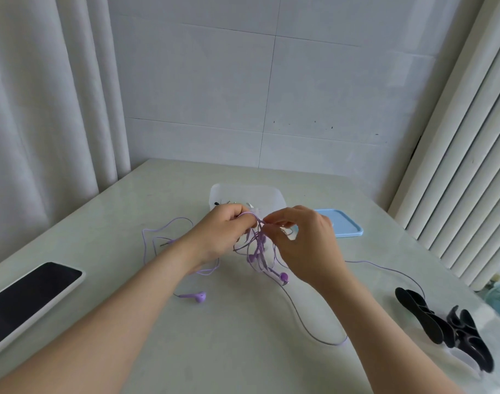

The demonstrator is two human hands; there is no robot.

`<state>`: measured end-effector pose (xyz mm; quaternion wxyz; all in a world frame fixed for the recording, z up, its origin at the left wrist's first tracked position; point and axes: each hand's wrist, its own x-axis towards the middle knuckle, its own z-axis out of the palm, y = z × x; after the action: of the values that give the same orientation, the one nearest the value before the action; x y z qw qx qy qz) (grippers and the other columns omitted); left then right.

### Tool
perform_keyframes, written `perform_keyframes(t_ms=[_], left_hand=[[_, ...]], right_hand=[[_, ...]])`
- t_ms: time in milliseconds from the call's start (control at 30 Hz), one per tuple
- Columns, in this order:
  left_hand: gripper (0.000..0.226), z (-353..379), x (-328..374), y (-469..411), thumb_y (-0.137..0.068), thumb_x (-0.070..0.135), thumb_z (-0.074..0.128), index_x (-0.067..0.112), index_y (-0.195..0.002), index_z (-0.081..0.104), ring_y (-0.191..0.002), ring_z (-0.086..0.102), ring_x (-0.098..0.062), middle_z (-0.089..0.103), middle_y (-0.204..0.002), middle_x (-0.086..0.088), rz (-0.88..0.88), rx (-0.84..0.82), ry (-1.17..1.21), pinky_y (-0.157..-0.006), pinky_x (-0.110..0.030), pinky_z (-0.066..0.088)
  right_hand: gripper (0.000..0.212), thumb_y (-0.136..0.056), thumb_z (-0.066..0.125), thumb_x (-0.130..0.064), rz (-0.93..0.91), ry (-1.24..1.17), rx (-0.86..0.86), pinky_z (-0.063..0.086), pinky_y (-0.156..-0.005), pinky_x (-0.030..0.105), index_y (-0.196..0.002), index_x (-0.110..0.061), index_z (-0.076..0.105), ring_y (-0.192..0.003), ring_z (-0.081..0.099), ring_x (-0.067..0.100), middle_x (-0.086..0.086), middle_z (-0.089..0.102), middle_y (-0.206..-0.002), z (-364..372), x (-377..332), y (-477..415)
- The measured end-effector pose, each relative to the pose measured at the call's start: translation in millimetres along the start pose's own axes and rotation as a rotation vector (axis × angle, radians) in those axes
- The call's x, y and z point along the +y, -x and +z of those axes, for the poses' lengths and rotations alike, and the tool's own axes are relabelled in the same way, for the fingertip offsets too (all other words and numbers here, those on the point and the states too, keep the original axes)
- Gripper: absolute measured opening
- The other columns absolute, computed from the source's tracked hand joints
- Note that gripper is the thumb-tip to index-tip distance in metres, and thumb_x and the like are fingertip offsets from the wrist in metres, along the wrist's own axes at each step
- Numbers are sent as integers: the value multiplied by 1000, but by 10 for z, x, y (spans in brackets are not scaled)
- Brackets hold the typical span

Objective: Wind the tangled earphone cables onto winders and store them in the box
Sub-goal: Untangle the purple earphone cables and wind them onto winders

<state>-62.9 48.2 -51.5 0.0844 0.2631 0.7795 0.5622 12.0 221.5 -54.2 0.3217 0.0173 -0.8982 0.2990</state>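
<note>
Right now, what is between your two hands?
A tangled bunch of thin purple earphone cables hangs between the left hand and right hand, pinched by both, in the head view.

Tangled purple cables [254, 257] between both hands [223, 231] [305, 240]

The table [243, 351] in front of you looks like pale polished stone, smooth with a soft sheen. The earphone cables [256, 248] have a thin, smooth purple plastic coating, and the loose earbud [199, 297] near left is glossy purple plastic. The far box [243, 191] is cloudy translucent plastic; the blue lid [345, 223] to its right is smooth and matt. On your left, the phone [24, 302] shows glossy black glass in a matt white case. The winders [442, 328] on your right look matt black and rubbery. The curtain [44, 109] at far left is white cloth.
</note>
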Motion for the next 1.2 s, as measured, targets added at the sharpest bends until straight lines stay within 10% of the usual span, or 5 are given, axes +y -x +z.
perform_keyframes(t_ms=[200, 500, 867, 1200], left_hand=[[20, -16, -12, 8, -106, 21, 59, 7, -103, 72, -53, 46, 5, 57, -62, 23, 41, -35, -12, -55, -9, 35], [58, -176, 61, 28, -82, 37, 44, 0, -113, 75, -61, 37, -17, 72, -93, -12, -182, -257, 253, -57, -31, 29], [37, -159, 57, 47, -105, 41, 59, 9, -100, 78, -58, 29, -15, 72, -84, -4, -87, -163, 106, -53, -25, 26], [12, -120, 18, 35, -99, 20, 72, 10, -101, 78, -87, 72, -12, 80, -91, -7, 65, -51, 44, -90, -21, 55]], right_hand=[[15, -94, 72, -16, 74, -62, -7, 42, -72, 5, -94, -28, 81, -86, 67, -1, -17, 75, -87, -15, 25, -34], [17, -96, 63, -14, 96, -83, 10, 40, -72, 3, -94, -23, 78, -91, 66, -1, -16, 74, -88, -26, 7, -29], [18, -95, 62, -18, 76, -75, 0, 38, -76, 3, -87, -29, 74, -94, 60, -6, -14, 62, -101, -44, -14, -11], [19, -97, 64, -11, -24, -106, -56, 41, -75, 2, -96, -21, 80, -86, 62, -12, -14, 75, -90, -74, -70, 7]])
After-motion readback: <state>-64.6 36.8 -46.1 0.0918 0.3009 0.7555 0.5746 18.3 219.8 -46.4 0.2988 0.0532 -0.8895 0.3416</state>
